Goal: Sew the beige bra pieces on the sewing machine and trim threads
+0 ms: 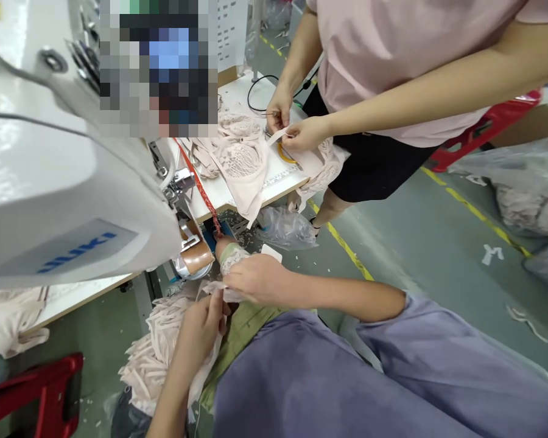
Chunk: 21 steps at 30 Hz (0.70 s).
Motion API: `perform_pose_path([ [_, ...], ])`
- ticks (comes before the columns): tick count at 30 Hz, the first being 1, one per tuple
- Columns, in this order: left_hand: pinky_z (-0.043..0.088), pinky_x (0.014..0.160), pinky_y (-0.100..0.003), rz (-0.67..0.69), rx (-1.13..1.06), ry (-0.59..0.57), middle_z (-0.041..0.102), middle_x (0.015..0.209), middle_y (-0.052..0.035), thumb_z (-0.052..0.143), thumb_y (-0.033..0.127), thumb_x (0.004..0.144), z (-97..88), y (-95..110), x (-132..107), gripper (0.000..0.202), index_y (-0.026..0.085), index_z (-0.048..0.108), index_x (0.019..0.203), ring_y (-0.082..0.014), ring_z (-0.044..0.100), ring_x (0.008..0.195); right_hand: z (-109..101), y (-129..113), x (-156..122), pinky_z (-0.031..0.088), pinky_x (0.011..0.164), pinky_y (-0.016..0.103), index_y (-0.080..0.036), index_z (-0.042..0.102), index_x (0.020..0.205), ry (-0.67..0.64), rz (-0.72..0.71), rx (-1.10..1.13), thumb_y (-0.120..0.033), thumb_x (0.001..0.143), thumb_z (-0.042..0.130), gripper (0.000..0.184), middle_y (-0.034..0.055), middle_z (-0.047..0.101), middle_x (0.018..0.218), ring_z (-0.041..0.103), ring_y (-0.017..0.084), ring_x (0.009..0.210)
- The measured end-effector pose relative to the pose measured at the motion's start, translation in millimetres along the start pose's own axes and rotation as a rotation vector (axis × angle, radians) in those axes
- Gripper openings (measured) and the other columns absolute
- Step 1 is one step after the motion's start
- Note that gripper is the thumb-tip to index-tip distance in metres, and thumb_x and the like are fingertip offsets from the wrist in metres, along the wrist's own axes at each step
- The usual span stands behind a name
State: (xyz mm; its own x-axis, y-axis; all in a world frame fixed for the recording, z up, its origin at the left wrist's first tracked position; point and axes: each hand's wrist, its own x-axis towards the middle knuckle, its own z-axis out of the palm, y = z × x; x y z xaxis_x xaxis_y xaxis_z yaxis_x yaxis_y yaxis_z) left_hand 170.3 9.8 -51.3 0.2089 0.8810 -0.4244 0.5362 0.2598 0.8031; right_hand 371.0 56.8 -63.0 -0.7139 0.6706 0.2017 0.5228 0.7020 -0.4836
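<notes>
Between my hands, in my lap, is a pale pink piece of fabric (232, 295). My left hand (206, 322) pinches its near left edge between thumb and fingers. My right hand (258, 278) is closed over its other side, close to my left fingertips; the fingers are partly hidden. White lace (232, 260) shows just beyond my right hand. To the left of my left hand lies a heaped pile of pale pink fabric pieces (158, 347). The head of a white sewing machine (73, 201) rises in front of me at the left, its rounded metal-and-tan bed end (194, 258) close to my hands.
Across the white table (283, 182), a co-worker in a pink shirt (393, 67) holds a pale strip with both hands. Lace-patterned cups (242, 161) lie there. A red stool (41, 389) stands lower left. Plastic bags (285, 228) and scraps lie on the green floor.
</notes>
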Motion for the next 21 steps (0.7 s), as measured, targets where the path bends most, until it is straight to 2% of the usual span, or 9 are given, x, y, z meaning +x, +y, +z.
perform_pose_path([
  [2, 0.048, 0.064, -0.032, -0.089, -0.375, -0.119, 0.060, 0.062, -0.0046, 0.043, 0.056, 0.094, 4.2, -9.9, 3.4, 0.049, 0.015, 0.065, 0.080, -0.0182, 0.059, 0.060, 16.0, 3.8, 0.6, 0.027, 0.057, 0.031, -0.017, 0.068, 0.086, 0.088, -0.030, -0.106, -0.021, 0.097, 0.046, 0.024, 0.0040, 0.061, 0.070, 0.047, 0.015, 0.063],
  [3, 0.047, 0.063, -0.031, -0.113, -0.530, -0.143, 0.058, 0.063, -0.0035, 0.047, 0.059, 0.092, 6.9, -13.5, 4.2, 0.048, 0.015, 0.065, 0.085, -0.0177, 0.058, 0.062, 22.1, 5.7, 0.4, 0.030, 0.059, 0.031, -0.018, 0.069, 0.088, 0.131, -0.059, -0.109, -0.023, 0.099, 0.045, 0.026, 0.0036, 0.061, 0.070, 0.049, 0.016, 0.064],
  [5, 0.045, 0.062, -0.028, -0.112, -0.649, -0.093, 0.051, 0.062, 0.0009, 0.054, 0.060, 0.088, 12.3, -18.4, 4.0, 0.045, 0.016, 0.061, 0.085, -0.0150, 0.054, 0.061, 28.9, 8.4, -1.6, 0.038, 0.068, 0.032, -0.020, 0.069, 0.098, 0.210, -0.104, -0.058, -0.024, 0.100, 0.045, 0.025, 0.0054, 0.066, 0.082, 0.055, 0.018, 0.075],
  [8, 0.038, 0.059, -0.023, -0.088, -0.625, 0.031, 0.047, 0.063, 0.0033, 0.056, 0.056, 0.089, 16.8, -21.1, -0.2, 0.040, 0.017, 0.056, 0.077, -0.0102, 0.043, 0.059, 30.6, 6.9, -7.0, 0.045, 0.087, 0.036, -0.020, 0.065, 0.114, 0.356, -0.019, 0.104, -0.029, 0.097, 0.051, 0.023, 0.0099, 0.065, 0.107, 0.058, 0.022, 0.099],
  [11, 0.033, 0.057, -0.022, -0.072, -0.554, 0.116, 0.051, 0.068, 0.0024, 0.056, 0.053, 0.090, 16.3, -20.0, -6.2, 0.039, 0.017, 0.058, 0.076, -0.0103, 0.042, 0.061, 32.5, -0.3, -10.1, 0.047, 0.086, 0.035, -0.022, 0.065, 0.111, 0.443, 0.110, 0.230, -0.041, 0.092, 0.061, 0.027, 0.0078, 0.066, 0.101, 0.059, 0.021, 0.097],
  [15, 0.034, 0.063, -0.023, -0.039, -0.429, 0.202, 0.049, 0.066, 0.0031, 0.058, 0.050, 0.090, 13.3, -16.9, -10.6, 0.036, 0.018, 0.059, 0.073, -0.0122, 0.044, 0.065, 36.6, -9.6, -6.1, 0.048, 0.080, 0.031, -0.021, 0.069, 0.108, 0.329, 0.166, 0.285, -0.046, 0.094, 0.060, 0.030, 0.0062, 0.070, 0.102, 0.063, 0.019, 0.093],
  [21, 0.039, 0.064, -0.024, 0.040, -0.186, 0.265, 0.056, 0.066, 0.0012, 0.053, 0.049, 0.092, 13.8, -16.1, -7.4, 0.036, 0.018, 0.066, 0.079, -0.0147, 0.051, 0.065, 32.4, -12.0, -1.3, 0.048, 0.079, 0.028, -0.020, 0.070, 0.099, 0.264, 0.228, 0.371, -0.036, 0.094, 0.061, 0.019, 0.0048, 0.071, 0.098, 0.064, 0.017, 0.092],
])
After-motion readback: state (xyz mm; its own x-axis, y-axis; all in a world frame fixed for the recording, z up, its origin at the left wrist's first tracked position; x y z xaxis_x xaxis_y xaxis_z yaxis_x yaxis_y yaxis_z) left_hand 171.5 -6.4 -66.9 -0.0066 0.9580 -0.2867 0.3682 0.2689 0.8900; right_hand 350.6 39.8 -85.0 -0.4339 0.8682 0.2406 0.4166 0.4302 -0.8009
